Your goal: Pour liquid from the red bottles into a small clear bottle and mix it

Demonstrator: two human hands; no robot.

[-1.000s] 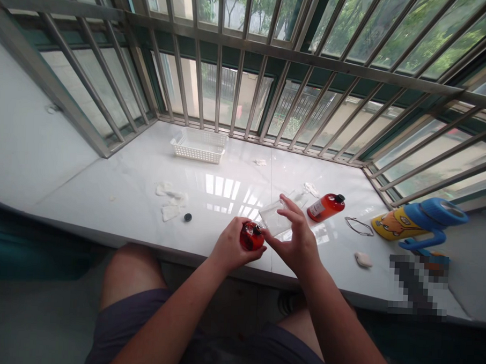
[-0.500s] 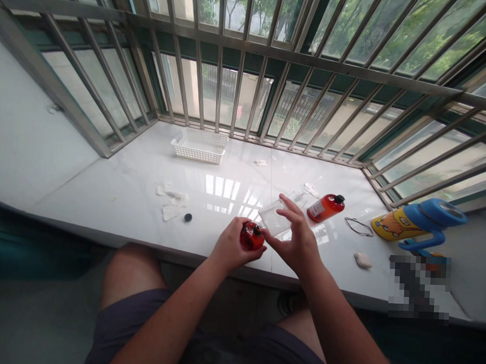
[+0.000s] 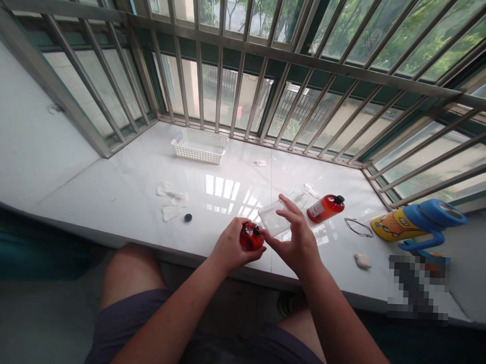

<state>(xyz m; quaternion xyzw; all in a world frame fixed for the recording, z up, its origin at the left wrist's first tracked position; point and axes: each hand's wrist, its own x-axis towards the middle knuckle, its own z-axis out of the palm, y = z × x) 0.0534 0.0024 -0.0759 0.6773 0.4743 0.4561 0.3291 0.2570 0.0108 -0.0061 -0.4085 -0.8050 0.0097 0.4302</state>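
The left hand point(image 3: 230, 246) is closed around a small red plastic bottle point(image 3: 251, 236), fingers wrapped round its body and its dark top showing above them. It is held up off the sill, close in front of the body, apparently so that it stays steady and within easy reach of the other hand. Just to its right, the right hand point(image 3: 297, 239) has its fingers spread and partly curled over a flat, clear plastic piece point(image 3: 272, 218), its thumb side near the bottle. The fingers are at the piece, but whether they actually grip it I can't tell. Both hands work above a white marble windowsill point(image 3: 105, 197). Right of the right hand stands a second, white-labelled red bottle point(image 3: 325, 208), with a thin wire loop point(image 3: 358, 227) and a white lump point(image 3: 362, 261) further along. Beyond those lies a blue-and-yellow drink bottle point(image 3: 416, 227). Left of the left hand are a small black cap point(image 3: 188, 217) and crumpled white tissue point(image 3: 170, 204), set aside from the working spot. Ahead of the hands, against the window bars point(image 3: 219, 68), sits a white plastic basket point(image 3: 199, 146).
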